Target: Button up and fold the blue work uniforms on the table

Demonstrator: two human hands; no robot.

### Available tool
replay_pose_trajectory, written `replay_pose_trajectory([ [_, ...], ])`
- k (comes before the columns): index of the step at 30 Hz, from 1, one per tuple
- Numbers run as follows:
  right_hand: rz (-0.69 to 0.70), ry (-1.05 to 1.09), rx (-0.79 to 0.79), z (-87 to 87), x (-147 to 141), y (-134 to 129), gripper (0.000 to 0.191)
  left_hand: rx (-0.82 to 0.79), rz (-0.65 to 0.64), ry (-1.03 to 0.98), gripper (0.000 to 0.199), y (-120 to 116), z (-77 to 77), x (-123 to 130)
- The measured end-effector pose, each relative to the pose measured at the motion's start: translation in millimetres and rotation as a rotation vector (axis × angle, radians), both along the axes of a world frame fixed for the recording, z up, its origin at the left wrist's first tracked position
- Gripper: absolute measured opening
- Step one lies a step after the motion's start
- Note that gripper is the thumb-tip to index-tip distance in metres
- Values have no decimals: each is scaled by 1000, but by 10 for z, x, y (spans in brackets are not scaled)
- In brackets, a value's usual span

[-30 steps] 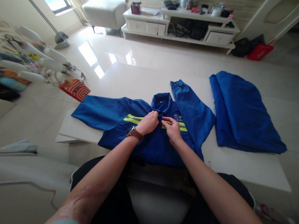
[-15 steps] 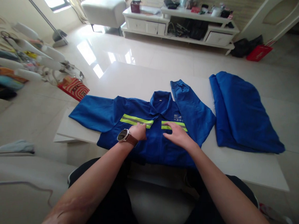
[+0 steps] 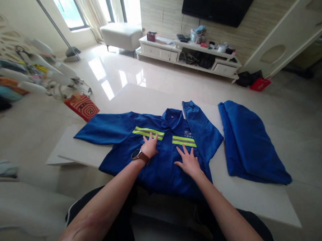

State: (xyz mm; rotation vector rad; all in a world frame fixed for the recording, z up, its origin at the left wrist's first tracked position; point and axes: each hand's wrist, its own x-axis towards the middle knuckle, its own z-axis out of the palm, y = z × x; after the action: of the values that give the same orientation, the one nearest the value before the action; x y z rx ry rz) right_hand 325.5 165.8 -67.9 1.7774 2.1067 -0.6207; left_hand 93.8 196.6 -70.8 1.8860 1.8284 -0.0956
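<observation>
A blue jacket (image 3: 163, 163) with yellow-green reflective strips lies front up on a white table (image 3: 251, 198), collar away from me. My left hand (image 3: 149, 146), with a watch on the wrist, rests on its chest just below the left strip, fingers spread. On the other side of the front, my right hand (image 3: 188, 160) lies below the right strip, its fingers apart too. One sleeve stretches out to the left; the right sleeve (image 3: 201, 127) is bent, its cuff up beside the collar. Folded blue cloth (image 3: 248, 141) lies at the table's right.
A red paper bag (image 3: 83, 106) stands beyond the table's left end, near blurred white racks. Across the floor are a white TV cabinet (image 3: 157, 51), a padded bench (image 3: 122, 35) and a television (image 3: 219, 4).
The view has tilted up, showing the television. My left hand's fingers have spread out from a closed pose near the strip. My right hand has flattened and opened wider, lower on the jacket.
</observation>
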Motion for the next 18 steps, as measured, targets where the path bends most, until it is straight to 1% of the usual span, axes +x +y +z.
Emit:
replay_pose_trajectory([
  [2, -15, -26, 8, -34, -36, 200, 89, 75, 54, -61, 90, 32, 9, 31],
  [5, -43, -43, 17, -51, -92, 630, 91, 132, 115, -32, 80, -19, 81, 163],
  [8, -33, -20, 49, -9, -130, 1018, 87, 53, 138, 53, 75, -127, 179, 264],
  [9, -20, -15, 65, 12, -143, 1076, 83, 4, 126, 80, 74, -160, 201, 271],
  [10, -3, -18, 88, 31, -160, 1079, 79, -47, 103, 106, 73, -188, 212, 264],
  [11, 15, -26, 115, 41, -182, 1020, 76, -94, 78, 131, 73, -209, 211, 248],
  [12, 31, -32, 136, 41, -209, 900, 75, -137, 54, 149, 74, -224, 198, 225],
  [13, 47, -32, 146, 28, -240, 728, 76, -175, 33, 154, 76, -234, 173, 200],
  [14, 54, -22, 120, 2, -273, 519, 80, -205, 20, 151, 78, -240, 139, 176],
  [16, 52, 25, -49, -79, -331, 74, 95, -230, 15, 137, 81, -243, 53, 134],
  [17, 60, 26, -107, -123, -354, -114, 104, -224, 10, 132, 82, -239, 7, 114],
  [18, 63, 12, -125, -163, -374, -252, 110, -205, 3, 126, 82, -229, -36, 91],
])
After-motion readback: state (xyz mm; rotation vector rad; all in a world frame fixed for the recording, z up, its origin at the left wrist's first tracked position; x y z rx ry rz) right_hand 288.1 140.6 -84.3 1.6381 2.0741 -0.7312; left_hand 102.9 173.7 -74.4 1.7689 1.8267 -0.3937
